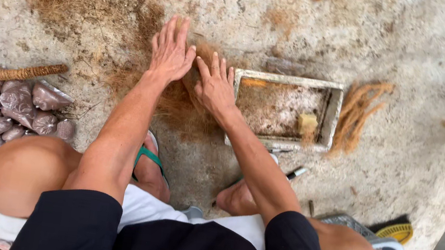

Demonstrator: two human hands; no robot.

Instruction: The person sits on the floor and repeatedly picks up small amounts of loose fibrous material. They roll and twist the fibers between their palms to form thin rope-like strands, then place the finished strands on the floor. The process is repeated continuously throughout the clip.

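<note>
1. Our left hand (170,51) lies flat, palm down, in the upper middle of the frame, its fingers (175,30) stretched out close together and clamped on nothing.
2. Our right hand (214,86) rests just beside it, to the right and slightly lower, fingers slightly spread and pressing down.
3. Both hands sit on a mat of brown coconut fibre (179,101) spread over the concrete floor (416,65) at the centre of the frame.
4. Touching the fibre's right edge, a rectangular metal frame (289,82) holds a small pale block (308,123).
5. Right of the frame lies a bundle of twisted fibre strands (358,115).
6. At the left edge we see small bags of brown powder (16,107) and a fibre-wrapped stick (6,74).
</note>
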